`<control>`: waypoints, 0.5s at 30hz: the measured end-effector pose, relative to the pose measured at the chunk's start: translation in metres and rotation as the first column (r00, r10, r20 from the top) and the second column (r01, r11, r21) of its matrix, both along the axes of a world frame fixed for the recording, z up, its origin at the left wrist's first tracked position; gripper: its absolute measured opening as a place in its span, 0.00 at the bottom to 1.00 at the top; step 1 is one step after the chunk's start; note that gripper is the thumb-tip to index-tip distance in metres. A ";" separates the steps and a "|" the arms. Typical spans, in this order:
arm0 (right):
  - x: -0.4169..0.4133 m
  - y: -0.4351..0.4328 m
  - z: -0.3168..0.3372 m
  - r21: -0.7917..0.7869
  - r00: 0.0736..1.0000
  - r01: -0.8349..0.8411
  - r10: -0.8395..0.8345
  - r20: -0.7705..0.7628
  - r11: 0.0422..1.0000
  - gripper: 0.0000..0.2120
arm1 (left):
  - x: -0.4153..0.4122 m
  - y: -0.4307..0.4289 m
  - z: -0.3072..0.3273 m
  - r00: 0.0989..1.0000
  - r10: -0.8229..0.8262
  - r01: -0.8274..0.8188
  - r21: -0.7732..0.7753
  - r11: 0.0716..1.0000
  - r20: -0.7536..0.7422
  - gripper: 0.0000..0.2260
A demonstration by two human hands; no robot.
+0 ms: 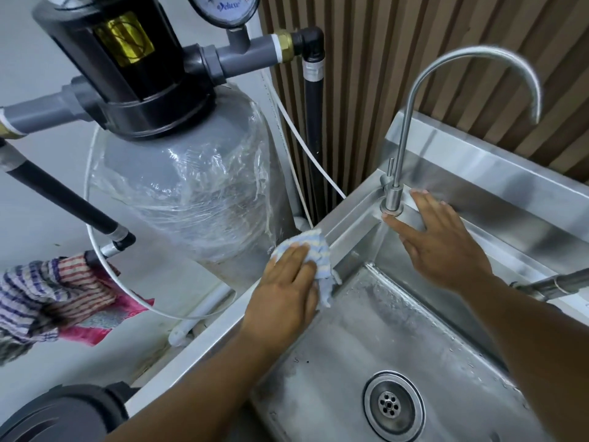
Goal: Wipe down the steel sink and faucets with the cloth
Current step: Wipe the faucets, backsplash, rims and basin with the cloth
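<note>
My left hand (283, 288) presses a pale blue-and-white striped cloth (314, 250) flat onto the left rim of the steel sink (347, 218). The cloth drapes over the rim's inner edge into the wet basin, where the round drain (393, 405) sits near the bottom. My right hand (443, 244) lies flat with fingers spread on the sink's back corner, its fingertips touching the base of the tall gooseneck faucet (401, 148). A second faucet (554, 283) pokes in from the right edge behind my right forearm.
A grey water-filter tank (191, 186) wrapped in plastic film stands left of the sink, with a black valve head, grey pipes and a pressure gauge (223, 8). Checked and pink cloths (54, 298) hang on a pipe at left. Slatted wooden wall (382, 43) behind.
</note>
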State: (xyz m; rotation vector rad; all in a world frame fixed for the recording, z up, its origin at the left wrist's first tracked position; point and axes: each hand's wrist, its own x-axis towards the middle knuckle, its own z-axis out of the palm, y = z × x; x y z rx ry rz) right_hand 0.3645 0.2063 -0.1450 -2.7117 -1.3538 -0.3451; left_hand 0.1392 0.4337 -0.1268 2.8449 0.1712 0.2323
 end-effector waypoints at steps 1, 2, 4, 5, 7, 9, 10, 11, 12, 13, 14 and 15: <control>0.000 0.000 0.000 -0.002 1.000 -0.003 0.003 0.002 1.000 0.24 | -0.009 -0.001 0.001 0.999 0.028 -0.028 0.018 0.999 -0.017 0.19; 0.000 0.001 0.000 -0.001 1.000 -0.006 0.006 0.007 1.000 0.24 | -0.011 -0.001 0.000 0.998 0.053 -0.052 0.039 0.998 -0.029 0.19; -0.001 0.001 -0.001 0.013 1.000 -0.006 0.006 0.012 1.000 0.24 | -0.002 -0.007 -0.002 0.997 0.071 -0.068 0.067 0.995 -0.043 0.18; 0.000 0.001 -0.001 0.024 1.000 -0.006 0.005 0.018 1.000 0.24 | 0.007 -0.010 -0.002 0.997 0.068 -0.065 0.071 0.995 -0.046 0.17; -0.001 0.001 -0.002 0.033 1.000 0.001 -0.002 0.021 0.999 0.25 | 0.029 -0.016 -0.005 0.997 0.047 -0.043 0.075 0.996 -0.061 0.17; 0.000 0.001 -0.003 0.026 1.000 0.007 -0.007 0.025 1.000 0.24 | 0.057 -0.019 -0.002 0.994 0.026 -0.019 0.066 0.998 -0.107 0.21; 0.000 0.001 -0.005 0.030 1.000 0.009 -0.010 0.026 1.000 0.25 | 0.072 -0.020 0.001 0.993 0.017 -0.011 0.059 0.998 -0.115 0.22; 0.001 0.001 -0.006 0.034 1.000 0.010 -0.011 0.028 0.999 0.25 | 0.087 -0.020 0.003 0.992 0.008 0.000 0.060 0.998 -0.129 0.22; 0.001 0.000 -0.007 0.035 0.999 0.008 -0.009 0.032 0.999 0.25 | 0.103 -0.021 0.006 0.988 -0.009 0.019 0.066 0.998 -0.151 0.22; 0.002 0.001 -0.008 0.035 0.999 0.004 -0.006 0.037 0.999 0.25 | 0.115 -0.022 0.009 0.985 -0.026 0.038 0.067 0.997 -0.169 0.22; 0.004 0.001 -0.009 0.032 0.999 0.003 -0.004 0.041 0.999 0.24 | 0.124 -0.023 0.010 0.983 -0.035 0.048 0.069 0.996 -0.181 0.23; 0.005 0.001 -0.009 0.028 0.999 0.005 -0.006 0.041 1.000 0.24 | 0.126 -0.024 0.010 0.981 -0.039 0.053 0.069 0.996 -0.191 0.23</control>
